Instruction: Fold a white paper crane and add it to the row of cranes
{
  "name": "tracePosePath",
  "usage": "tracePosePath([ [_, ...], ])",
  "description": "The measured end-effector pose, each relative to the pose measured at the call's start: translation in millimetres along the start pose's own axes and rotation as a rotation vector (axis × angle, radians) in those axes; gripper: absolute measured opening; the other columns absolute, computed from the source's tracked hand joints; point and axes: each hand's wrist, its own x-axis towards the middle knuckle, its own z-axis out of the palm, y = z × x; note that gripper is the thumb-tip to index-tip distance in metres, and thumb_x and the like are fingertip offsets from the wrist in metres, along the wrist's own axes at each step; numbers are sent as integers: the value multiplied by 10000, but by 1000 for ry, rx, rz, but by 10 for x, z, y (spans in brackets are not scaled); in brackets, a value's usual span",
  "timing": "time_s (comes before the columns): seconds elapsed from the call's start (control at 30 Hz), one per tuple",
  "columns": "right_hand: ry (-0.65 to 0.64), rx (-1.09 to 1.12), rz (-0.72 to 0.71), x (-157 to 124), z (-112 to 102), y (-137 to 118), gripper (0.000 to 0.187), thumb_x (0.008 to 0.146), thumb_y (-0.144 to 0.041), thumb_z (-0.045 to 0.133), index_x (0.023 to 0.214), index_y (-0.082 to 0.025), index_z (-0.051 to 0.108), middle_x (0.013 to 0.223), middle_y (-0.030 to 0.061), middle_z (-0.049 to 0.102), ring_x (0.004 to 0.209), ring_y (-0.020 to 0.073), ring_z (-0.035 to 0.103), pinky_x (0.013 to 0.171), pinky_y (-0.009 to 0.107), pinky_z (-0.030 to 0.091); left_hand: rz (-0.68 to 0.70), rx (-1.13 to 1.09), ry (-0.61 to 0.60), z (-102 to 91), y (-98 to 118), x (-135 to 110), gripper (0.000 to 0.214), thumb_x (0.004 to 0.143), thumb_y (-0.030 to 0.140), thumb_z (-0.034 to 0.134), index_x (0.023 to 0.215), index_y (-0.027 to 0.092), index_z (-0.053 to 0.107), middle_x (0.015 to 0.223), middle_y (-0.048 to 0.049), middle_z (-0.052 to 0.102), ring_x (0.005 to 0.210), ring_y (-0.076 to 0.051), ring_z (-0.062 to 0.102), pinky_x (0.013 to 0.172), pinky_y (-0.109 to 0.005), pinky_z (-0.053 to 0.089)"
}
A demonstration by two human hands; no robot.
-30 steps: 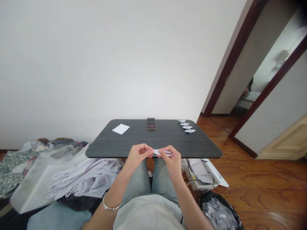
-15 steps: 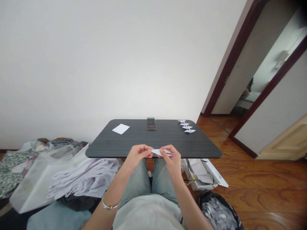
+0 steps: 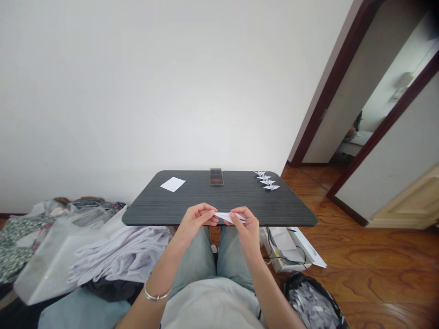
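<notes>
A narrow, pointed piece of folded white paper (image 3: 224,216) is held between both hands above the front edge of the dark table (image 3: 164,208). My left hand (image 3: 198,216) pinches its left tip between thumb and fingers. Closed around the right part is my right hand (image 3: 244,220), with the thumb on top; it hides some of the folds. Several folded paper cranes (image 3: 267,181) stand in a row at the table's right rear. A white sheet of paper (image 3: 173,184) lies flat at the left rear.
A phone (image 3: 216,177) rests at the table's back edge by the wall. Clothes (image 3: 123,251) and plastic bags are piled on the left. To the right on the floor are a box with papers and cables (image 3: 286,249) and a black bag of paper scraps (image 3: 315,301).
My left hand has shifted slightly at the paper's left tip, its fingers rising a little. My right hand keeps its grip in nearly the same place.
</notes>
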Motion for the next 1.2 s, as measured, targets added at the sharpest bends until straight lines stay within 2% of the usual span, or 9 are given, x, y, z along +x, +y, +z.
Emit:
tracePosePath([
  [0.27, -46, 26, 1, -14, 6, -29, 108, 768, -298, 614, 799, -199, 583, 662, -18, 615, 591, 143, 596, 572, 256, 487, 105, 24, 30, -6, -11, 6, 236, 677, 293, 686, 830, 123, 630, 594, -4, 647, 569, -114, 612, 609, -235, 510],
  [0.33, -46, 28, -1, -8, 6, -22, 109, 769, -300, 613, 798, -199, 584, 658, -19, 617, 584, 141, 595, 567, 252, 485, 138, 50, 17, -14, -28, 15, 233, 689, 290, 675, 853, 128, 643, 634, -15, 662, 597, -118, 618, 618, -237, 511],
  [0.43, -43, 20, -5, -2, 11, -20, 121, 764, -308, 619, 800, -197, 586, 652, -20, 624, 560, 137, 595, 564, 252, 486, 176, 127, 2, -21, -58, 26, 225, 638, 232, 714, 838, 137, 676, 749, -37, 694, 685, -142, 637, 651, -243, 512],
  [0.53, -55, 17, 5, -5, 20, -36, 140, 759, -324, 624, 796, -194, 590, 652, -17, 634, 548, 136, 604, 563, 250, 490, 180, 197, 12, -23, -78, 35, 178, 615, 192, 718, 784, 140, 703, 751, -43, 710, 695, -157, 649, 678, -258, 515],
  [0.8, -83, 1, 40, -8, 19, -53, 170, 691, -304, 698, 760, -181, 604, 629, -18, 644, 529, 112, 614, 531, 204, 483, 172, 214, 71, -5, -66, 38, 100, 606, 194, 706, 687, 136, 711, 642, -34, 706, 603, -157, 649, 644, -272, 535],
  [1.2, -45, -11, 44, -9, 19, -69, 145, 691, -280, 690, 728, -178, 594, 612, -29, 627, 502, 101, 596, 502, 192, 473, 164, 230, 67, 8, -140, 59, 149, 641, 233, 692, 744, 126, 706, 658, -42, 706, 621, -158, 653, 666, -282, 544],
])
